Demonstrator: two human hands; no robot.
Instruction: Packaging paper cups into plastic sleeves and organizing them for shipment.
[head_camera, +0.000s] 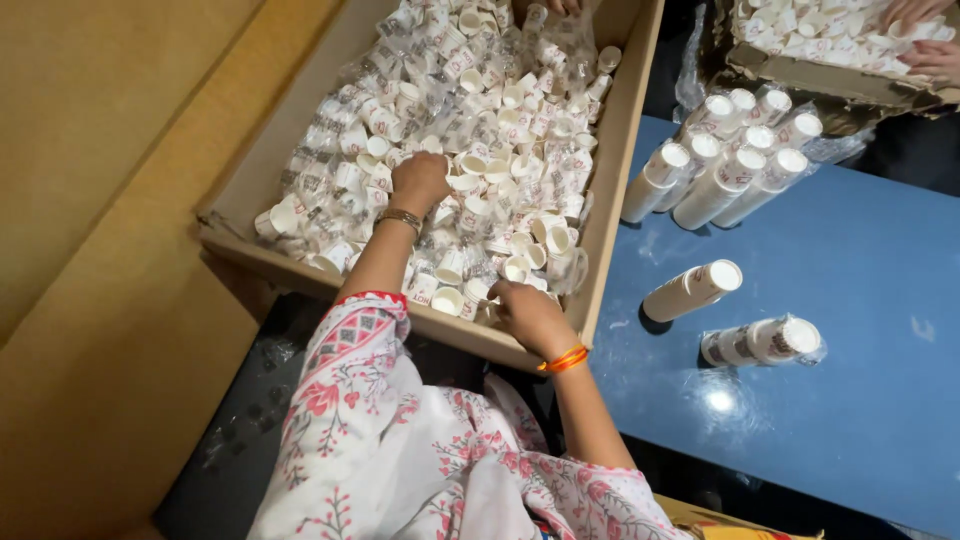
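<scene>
— Cardboard box, big, full of small paper cups?
— Yes, beside the blue table with stacked cups.
— Hands?
— Left hand is curled down among the cups; right hand grips cups at the near wall.

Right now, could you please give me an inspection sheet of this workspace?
Surface: blue table, glossy, with light glare.
Job's things: large cardboard box full of small white paper cups, many in clear wrap.
Clutter: stacked cup sleeves lying on the table; one loose stack; one wrapped stack.
Fingers: left hand and right hand both down among the cups; grip hidden.
Cables: nothing seen.
Surroundings: second box with another person's hand; tan floor.
</scene>
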